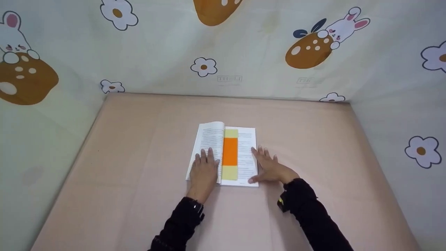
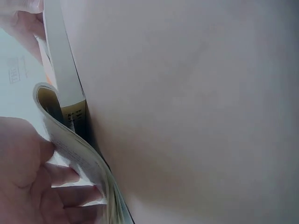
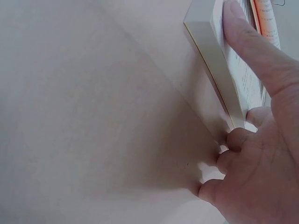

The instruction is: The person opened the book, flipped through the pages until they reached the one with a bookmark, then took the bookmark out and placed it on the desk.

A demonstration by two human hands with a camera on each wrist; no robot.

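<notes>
An open paperback book (image 1: 246,150) lies on the table, its left pages (image 1: 211,137) bowed up near the spine. Along the spine, on the right-hand page, is a flat strip (image 1: 230,151), orange in the middle and yellow-green at both ends. My left hand (image 1: 204,172) rests on the left pages with its fingers stretched out; the left wrist view shows its fingertips against the curved paper. At the right edge of the book, my right hand (image 1: 271,169) is spread, thumb on the page. In the right wrist view its lower fingers touch the tabletop beside the thick page block (image 3: 219,65).
A pinkish-beige covering (image 1: 139,146) spreads over the table on all sides of the book. Pale curtains (image 1: 156,55) printed with rabbits and flowers hang behind the table and along both sides.
</notes>
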